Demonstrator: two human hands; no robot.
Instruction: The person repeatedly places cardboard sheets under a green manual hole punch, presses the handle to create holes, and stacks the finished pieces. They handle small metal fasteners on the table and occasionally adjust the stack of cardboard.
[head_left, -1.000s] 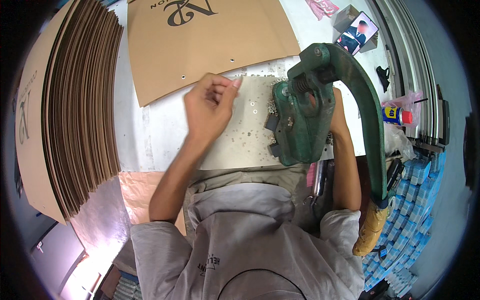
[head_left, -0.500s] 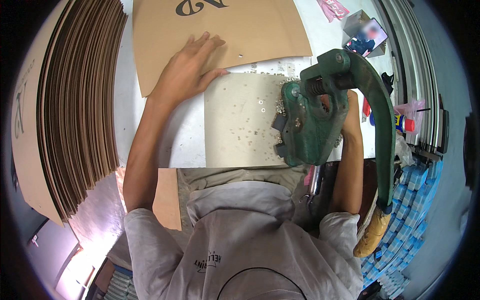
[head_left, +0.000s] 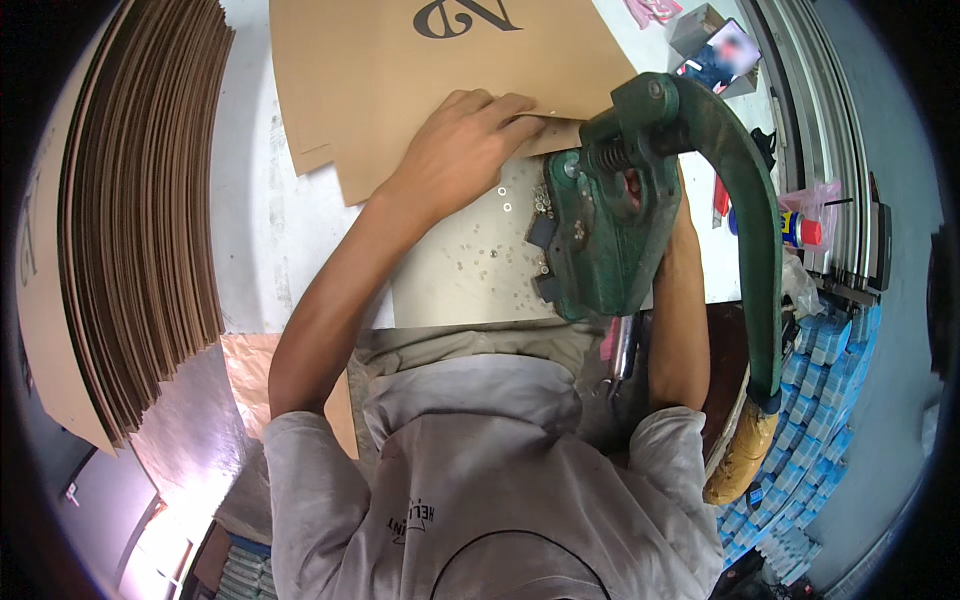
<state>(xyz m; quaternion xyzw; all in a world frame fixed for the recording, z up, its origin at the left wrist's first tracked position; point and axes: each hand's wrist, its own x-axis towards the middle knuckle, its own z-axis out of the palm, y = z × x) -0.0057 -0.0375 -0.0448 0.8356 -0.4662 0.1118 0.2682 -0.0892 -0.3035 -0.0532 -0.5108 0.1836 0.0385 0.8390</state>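
My left hand (head_left: 468, 145) grips the near edge of a flat brown paper bag (head_left: 370, 70) with a dark printed emblem. Its fingers lie on top and the thumb is tucked at the edge, where a lower layer shows beneath. Close to the fingertips, a small metal eyelet (head_left: 553, 113) sits at that edge. The bag's right corner reaches the head of a green hand-lever press (head_left: 615, 240). Behind the press is my right hand (head_left: 632, 188); its fingers are mostly hidden, so its grip cannot be made out.
Loose metal rings (head_left: 503, 191) and small bits lie on a grey board (head_left: 440, 270). A tall stack of brown bags (head_left: 140, 220) stands at left. The press's long lever (head_left: 768, 260) curves down at right. Beyond are a propped phone (head_left: 718, 58) and a red-capped can (head_left: 800, 230).
My left hand has moved right, from lying on the bag to gripping its edge. The bag has shifted right toward the press, its upper layer apart from the one below.
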